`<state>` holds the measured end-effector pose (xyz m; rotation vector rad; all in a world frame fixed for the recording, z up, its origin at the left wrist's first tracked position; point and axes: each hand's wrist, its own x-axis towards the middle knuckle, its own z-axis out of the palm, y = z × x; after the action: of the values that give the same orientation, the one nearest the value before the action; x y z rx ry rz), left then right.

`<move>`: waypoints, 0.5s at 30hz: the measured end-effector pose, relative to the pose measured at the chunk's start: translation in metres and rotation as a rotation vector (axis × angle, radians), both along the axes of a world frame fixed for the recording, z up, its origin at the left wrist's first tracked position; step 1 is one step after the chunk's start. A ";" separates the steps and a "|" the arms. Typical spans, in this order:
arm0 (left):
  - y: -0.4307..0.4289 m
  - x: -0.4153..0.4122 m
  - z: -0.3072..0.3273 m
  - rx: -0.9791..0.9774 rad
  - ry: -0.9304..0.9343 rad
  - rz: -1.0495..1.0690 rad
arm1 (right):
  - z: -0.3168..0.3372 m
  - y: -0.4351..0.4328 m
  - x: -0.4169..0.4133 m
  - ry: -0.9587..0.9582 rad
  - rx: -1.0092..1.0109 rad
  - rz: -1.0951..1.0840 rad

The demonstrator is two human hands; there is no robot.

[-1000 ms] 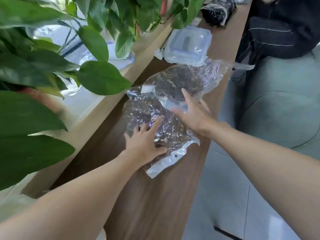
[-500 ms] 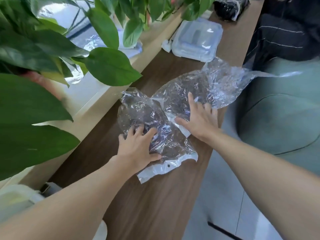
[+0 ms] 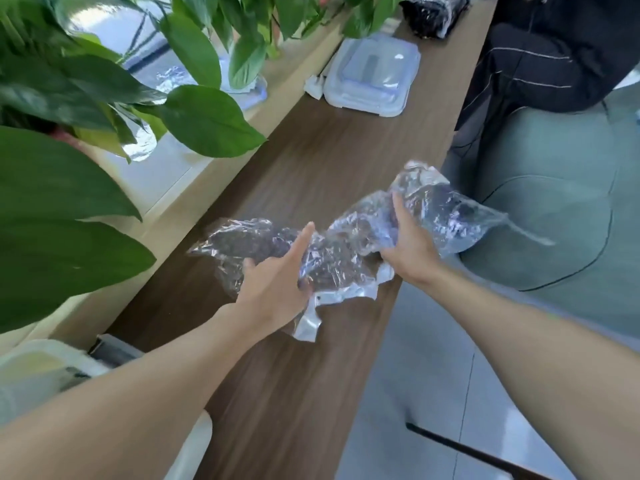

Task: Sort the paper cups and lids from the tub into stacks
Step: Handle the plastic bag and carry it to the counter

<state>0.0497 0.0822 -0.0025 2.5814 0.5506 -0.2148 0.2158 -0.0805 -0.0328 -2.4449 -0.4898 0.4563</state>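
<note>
Left hand (image 3: 273,282) grips near clear bag (image 3: 249,244): one finger straight along top, rest curled into crinkled plastic. Right hand (image 3: 407,249) clutches second clear bag (image 3: 446,209): thumb up its side, fingers wrapped behind, hidden. Both bags hold dark contents; cups or lids not discernible. Near bag over wooden table (image 3: 311,161), second past table's right edge. Lidded clear container (image 3: 374,74) well beyond.

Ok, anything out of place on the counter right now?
Yes: the right hand grips a crinkled clear plastic bag of dark contents hanging past the edge of the brown wooden counter. No paper cups or lids show.
</note>
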 end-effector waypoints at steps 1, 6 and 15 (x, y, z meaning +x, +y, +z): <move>-0.005 -0.001 0.006 0.040 -0.042 -0.017 | 0.002 -0.010 -0.006 0.000 0.005 -0.027; -0.044 -0.008 0.023 -0.037 -0.211 -0.141 | 0.023 -0.068 -0.048 0.042 0.238 -0.179; -0.208 -0.060 0.098 -0.223 -0.174 -0.456 | 0.100 -0.232 -0.171 -0.029 0.410 -0.247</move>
<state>-0.0102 -0.1261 0.0958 2.4389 -0.1251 -0.1874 0.0451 -0.3126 0.0673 -2.0800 -0.2559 0.1932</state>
